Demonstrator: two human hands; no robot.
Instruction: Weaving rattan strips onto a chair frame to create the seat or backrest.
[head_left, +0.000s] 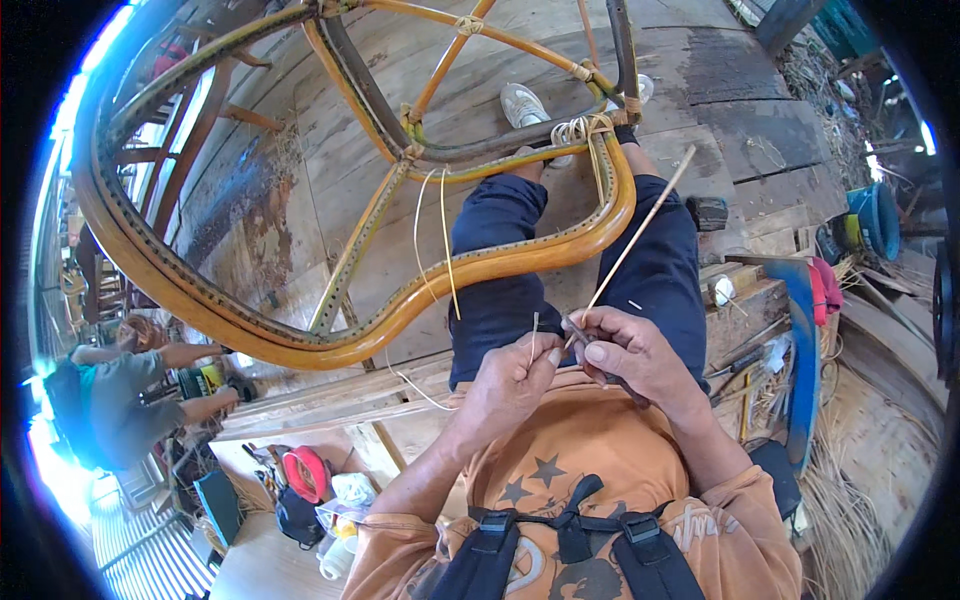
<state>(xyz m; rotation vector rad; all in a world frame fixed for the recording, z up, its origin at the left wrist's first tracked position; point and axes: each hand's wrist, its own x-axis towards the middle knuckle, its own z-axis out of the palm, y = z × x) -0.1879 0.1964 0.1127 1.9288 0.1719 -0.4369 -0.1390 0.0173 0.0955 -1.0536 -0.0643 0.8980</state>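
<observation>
Orange shirt [590,450] printed with dark stars, black chest straps [560,530] with buckles, dark blue trousers [500,260], white shoes [524,105]. Sleeves short, forearms bare.

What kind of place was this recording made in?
Most likely a rattan or cane furniture workshop. A curved rattan chair frame with drilled holes rests over the person's legs, both hands work a thin cane strip, and loose cane strands and tools lie around the plank floor.
</observation>
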